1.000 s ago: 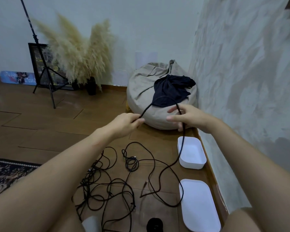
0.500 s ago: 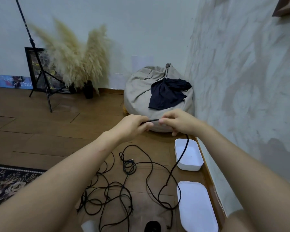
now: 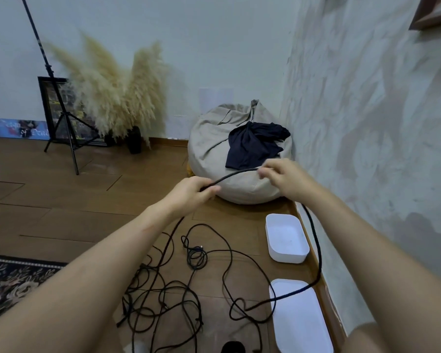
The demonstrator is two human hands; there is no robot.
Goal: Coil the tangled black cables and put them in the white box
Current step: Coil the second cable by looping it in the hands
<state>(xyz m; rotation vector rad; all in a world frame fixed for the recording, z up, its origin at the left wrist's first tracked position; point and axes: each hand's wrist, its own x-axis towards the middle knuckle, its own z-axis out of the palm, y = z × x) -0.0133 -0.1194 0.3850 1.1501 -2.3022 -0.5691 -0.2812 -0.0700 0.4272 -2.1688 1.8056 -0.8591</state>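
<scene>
The brown wooden plank floor (image 3: 61,200) carries all task items. A beige fabric bean bag (image 3: 214,138) sits in the corner ahead with a dark navy cloth (image 3: 255,146) draped over it. Cream pampas grass in a dark vase (image 3: 112,93) and a black tripod stand (image 3: 61,118) stand at the far wall, and a dark patterned rug (image 3: 10,281) lies at the lower left. The tangled black cables (image 3: 163,296) lie loose on the floor between the forearms, partly hidden by the left forearm, with one small coiled bundle (image 3: 196,256) just beyond them. An open white rectangular plastic box (image 3: 287,257) stands near the right wall. A flatter white rectangular piece (image 3: 303,327) lies nearer; whether it is a box or a lid cannot be told. One thick black cable (image 3: 234,173) is raised off the floor. The left hand (image 3: 189,192) grips it in curled fingers, and the right hand (image 3: 283,177) pinches it at the fingertips. Half a second ago the hands were almost touching; they are now apart, with a longer arc of cable between them. The run hanging from the right hand has shifted rightward and now crosses the far corner of the flatter white piece before looping onto the floor.
</scene>
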